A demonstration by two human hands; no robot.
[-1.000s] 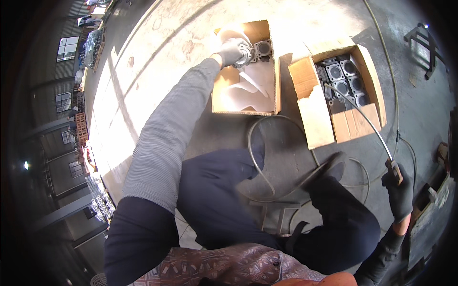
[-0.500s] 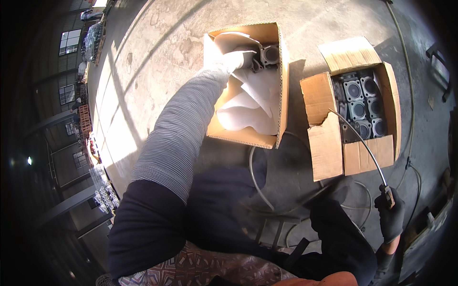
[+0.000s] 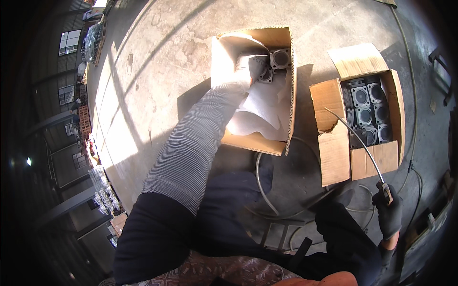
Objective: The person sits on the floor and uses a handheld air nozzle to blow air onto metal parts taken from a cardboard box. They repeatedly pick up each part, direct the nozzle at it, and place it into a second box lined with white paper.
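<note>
My left hand [image 3: 253, 67], in a light glove that looks dark at the fingers, reaches down into a tall open cardboard box [image 3: 257, 143]. It is beside a round-bored metal casting [image 3: 265, 76]; its fingertips are hidden, so I cannot tell whether it grips the part. Another square-flanged casting [image 3: 280, 58] sits in the box's far right corner. White packing sheets [image 3: 262, 107] line the rest. At the right, my dark-gloved right hand [image 3: 390, 217] is closed round the handle of an air blow gun [image 3: 366, 147], whose long curved tube points toward a second box.
The second cardboard box [image 3: 334, 159], flaps spread and one torn, holds several metal castings [image 3: 365, 116] in rows. Hoses [image 3: 260, 178] loop over the concrete floor [image 3: 162, 52] near my legs. Pallets and stacked goods [image 3: 106, 198] stand far left.
Both boxes appear slightly farther right and lower in view. My left hand has turned within the box, beside the castings. The right hand still holds the blow gun.
</note>
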